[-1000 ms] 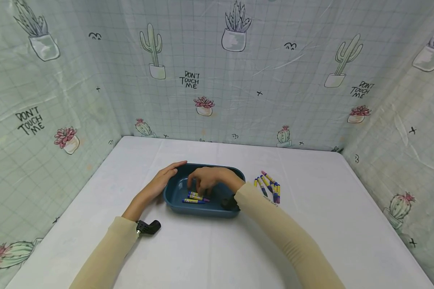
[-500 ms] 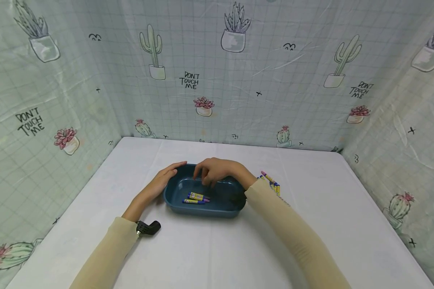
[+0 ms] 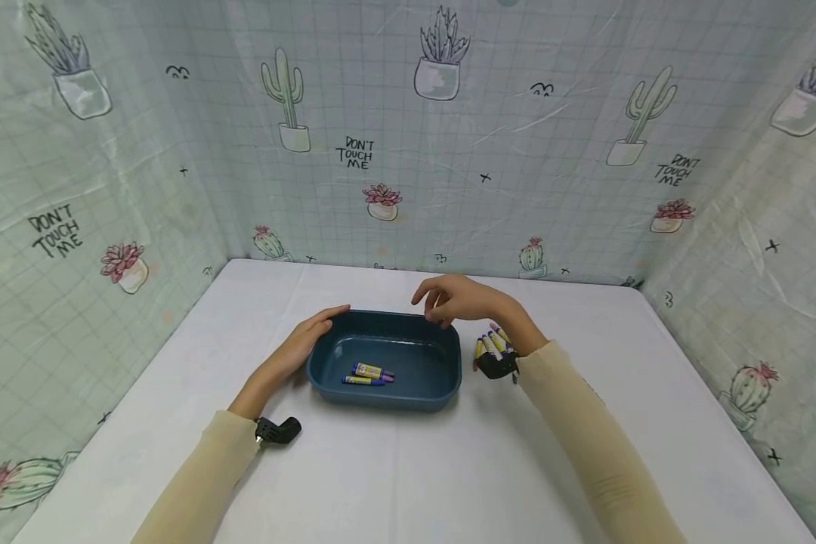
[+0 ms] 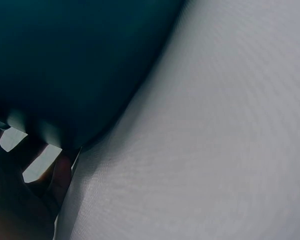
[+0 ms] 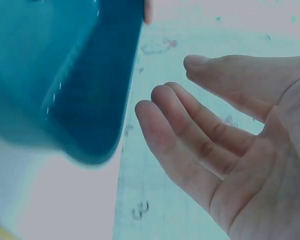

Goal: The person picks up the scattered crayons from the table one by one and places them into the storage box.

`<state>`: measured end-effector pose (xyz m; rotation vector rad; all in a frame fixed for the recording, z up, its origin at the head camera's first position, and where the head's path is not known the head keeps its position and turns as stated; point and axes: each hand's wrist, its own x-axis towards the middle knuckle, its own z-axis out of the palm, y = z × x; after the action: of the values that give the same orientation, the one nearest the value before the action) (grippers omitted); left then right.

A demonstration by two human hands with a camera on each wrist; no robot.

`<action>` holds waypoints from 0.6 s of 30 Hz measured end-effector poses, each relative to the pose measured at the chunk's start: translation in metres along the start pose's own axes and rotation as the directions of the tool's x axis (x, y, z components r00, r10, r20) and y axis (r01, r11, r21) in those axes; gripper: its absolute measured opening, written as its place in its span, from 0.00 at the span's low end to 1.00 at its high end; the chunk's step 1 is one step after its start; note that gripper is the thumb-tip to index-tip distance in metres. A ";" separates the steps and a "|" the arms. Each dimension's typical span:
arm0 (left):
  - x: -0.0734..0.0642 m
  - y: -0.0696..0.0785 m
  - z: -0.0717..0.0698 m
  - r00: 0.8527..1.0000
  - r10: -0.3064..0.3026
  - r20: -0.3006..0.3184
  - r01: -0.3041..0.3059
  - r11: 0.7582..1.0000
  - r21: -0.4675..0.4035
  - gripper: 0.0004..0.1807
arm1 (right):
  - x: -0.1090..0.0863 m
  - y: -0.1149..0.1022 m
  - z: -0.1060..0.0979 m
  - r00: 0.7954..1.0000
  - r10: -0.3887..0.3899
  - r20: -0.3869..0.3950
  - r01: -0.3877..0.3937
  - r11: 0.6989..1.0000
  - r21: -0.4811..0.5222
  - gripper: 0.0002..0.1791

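My left hand (image 3: 302,341) rests against the left end of a dark blue plastic basin (image 3: 408,399), its fingers fairly straight along the rim. In the left wrist view, fingers (image 4: 62,175) touch the basin's outer wall; part of that hand is cut off. Inside the basin lie a few crayons (image 3: 372,371) in yellow and blue wrappers, near its left front. My right hand (image 3: 459,297) hovers over the basin's back right corner. The right wrist view shows its relaxed, spread fingers (image 5: 155,127) holding nothing, apart from the basin wall.
More crayons (image 3: 493,344) lie in a loose pile right of the basin, partly hidden by the black camera (image 3: 498,366) on my right wrist. The white table (image 3: 353,483) is enclosed by patterned cloth (image 3: 517,204) at the back and sides.
My right hand has risen out of the basin and moved right and back, to above its far right corner. The crayons in the basin and my left hand have stayed in place.
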<state>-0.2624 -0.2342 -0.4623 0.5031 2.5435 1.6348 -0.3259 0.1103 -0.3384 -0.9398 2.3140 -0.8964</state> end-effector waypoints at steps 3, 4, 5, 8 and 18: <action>0.000 0.000 0.000 1.000 -0.003 0.004 0.003 1.000 -0.011 0.26 | -0.015 0.010 -0.006 0.999 0.002 -0.045 -0.001 1.000 0.028 0.18; 0.000 0.000 0.000 1.000 -0.003 0.004 0.003 1.000 -0.016 0.26 | -0.020 0.013 -0.008 0.998 0.003 -0.061 -0.001 0.999 0.033 0.18; 0.000 0.000 0.000 1.000 -0.001 0.007 0.001 1.000 -0.018 0.26 | -0.025 0.015 -0.010 0.997 0.002 -0.077 0.001 0.999 0.039 0.18; 0.000 0.000 0.000 1.000 0.000 0.011 0.001 1.000 -0.021 0.26 | -0.038 0.024 -0.014 0.993 0.005 -0.120 0.001 0.999 0.046 0.18; -0.002 0.002 0.000 1.000 -0.014 0.006 0.014 1.000 -0.024 0.26 | -0.069 0.062 -0.017 0.973 0.069 -0.222 -0.055 0.996 0.069 0.18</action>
<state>-0.2596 -0.2341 -0.4606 0.4860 2.5141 1.6540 -0.3186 0.2020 -0.3586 -0.7692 2.4714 -1.0909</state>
